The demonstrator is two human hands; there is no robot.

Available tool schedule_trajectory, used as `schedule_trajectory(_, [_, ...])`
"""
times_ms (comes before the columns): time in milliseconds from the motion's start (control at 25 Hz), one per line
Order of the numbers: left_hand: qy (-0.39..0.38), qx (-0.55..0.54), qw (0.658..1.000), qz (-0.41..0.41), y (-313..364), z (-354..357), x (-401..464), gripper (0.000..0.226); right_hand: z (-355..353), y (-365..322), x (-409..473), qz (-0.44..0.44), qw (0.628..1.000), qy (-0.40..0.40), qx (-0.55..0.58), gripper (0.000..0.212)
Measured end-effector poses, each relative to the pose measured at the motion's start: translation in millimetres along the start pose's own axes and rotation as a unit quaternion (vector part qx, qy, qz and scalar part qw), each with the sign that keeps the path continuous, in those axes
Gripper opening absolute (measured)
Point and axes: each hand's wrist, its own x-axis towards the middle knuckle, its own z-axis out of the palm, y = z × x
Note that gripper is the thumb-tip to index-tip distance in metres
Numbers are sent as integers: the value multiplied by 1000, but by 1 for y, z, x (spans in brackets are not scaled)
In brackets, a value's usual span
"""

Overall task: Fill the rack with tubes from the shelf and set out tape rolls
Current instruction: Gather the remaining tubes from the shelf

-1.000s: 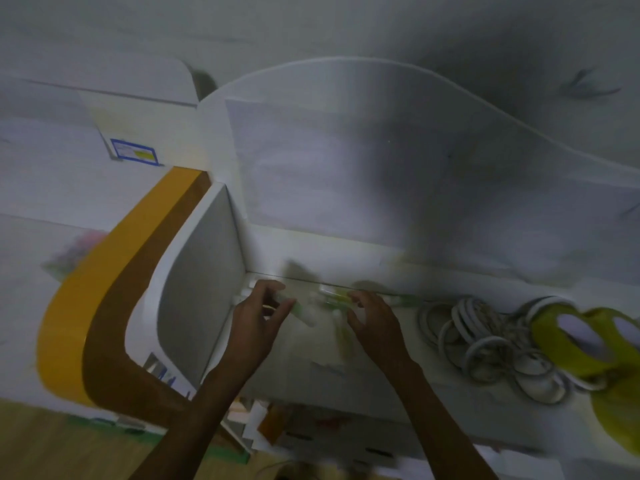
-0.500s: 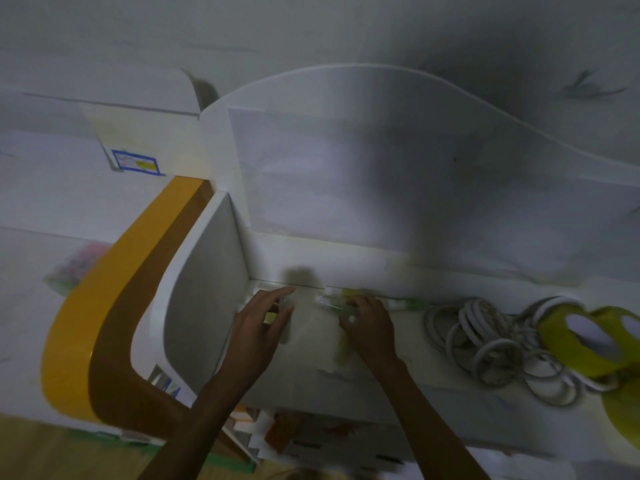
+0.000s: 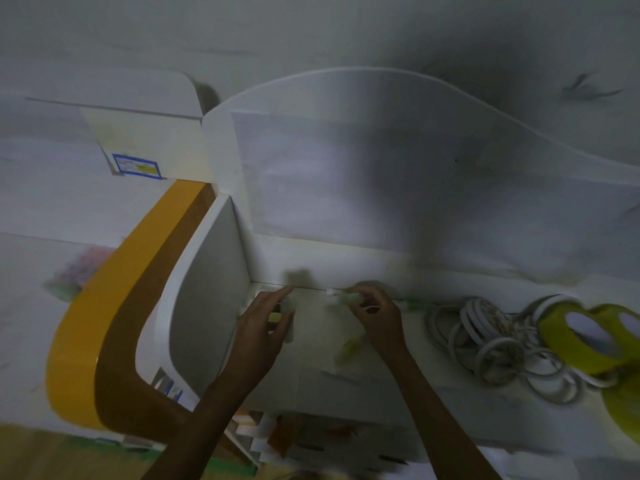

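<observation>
Both hands reach onto a white shelf (image 3: 398, 368). My right hand (image 3: 377, 317) pinches a clear tube with a white cap (image 3: 341, 297) near the shelf's back wall. My left hand (image 3: 266, 323) curls its fingers around another tube (image 3: 281, 315) with a yellowish part, close to the left divider. A further greenish tube (image 3: 348, 348) lies on the shelf below my right hand. A heap of thin white tape rolls (image 3: 491, 337) lies to the right, and yellow-green tape rolls (image 3: 585, 334) sit beyond them. The picture is dim and blurred.
A white divider panel (image 3: 204, 306) closes the shelf on the left. Beside it runs a curved orange and brown edge (image 3: 114, 313). A lower shelf holds papers and small boxes (image 3: 277, 434). A blue-edged label (image 3: 135, 165) is stuck on the upper left panel.
My right hand has moved toward the back wall and lifted the white-capped tube off the shelf. My left hand has stayed near the divider, its fingers closing further on its tube.
</observation>
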Motion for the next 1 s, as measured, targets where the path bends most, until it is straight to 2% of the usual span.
schedule_trajectory(120, [-12,-21,1000,4,-1,-1,0,45,-10,-6,-3,3,997,22,76,25])
schedule_trajectory(240, [-18,-53,998,-2,-3,-3,-1,49,-22,-15,-10,-18,995,37,86,30])
schedule_trajectory(400, [-3,-117,990,-75,11,-4,-5,39,-30,-24,-22,-12,989,77,129,34])
schedule_trajectory(600, [10,-111,990,-86,22,-11,-23,36,-40,-28,-35,-47,991,29,119,23])
schedule_trajectory(760, [62,-62,992,-86,47,-24,-41,37,-54,-30,-42,-80,989,8,128,26])
schedule_trajectory(1000, [127,8,987,-96,82,-63,-94,34,-38,-81,-82,-130,974,-117,145,33])
